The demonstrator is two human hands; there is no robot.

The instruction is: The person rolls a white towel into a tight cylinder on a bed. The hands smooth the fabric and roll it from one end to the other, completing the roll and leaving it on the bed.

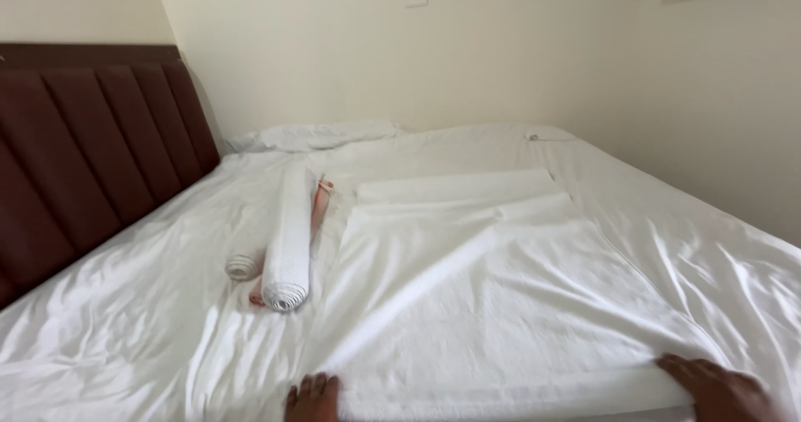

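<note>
While both hands sit at the near edge of the bed (108, 322), the work item is the large white towel (501, 305) spread flat across the bed's middle, far end folded over toward the far edge. Left hand (314, 397) rests on the towel's near left corner, fingers curled down onto the cloth; only partly in frame, so can't tell if it pinches the hem or just presses. Right hand (719, 389) lies flat on the near right corner, fingers spread, pressing, no pinch visible. Judgement: terry cloth, light, soft, fully limp, no stiffness, will sag and crease when lifted; not slippery, not fragile. Best hold is the two near corners or along the near hem. Two rolled white towels (285, 242) lie toward the left side, near the brown padded headboard (83, 155), apart from the flat towel. Pillow (321, 135) at the far edge by the wall.
</note>
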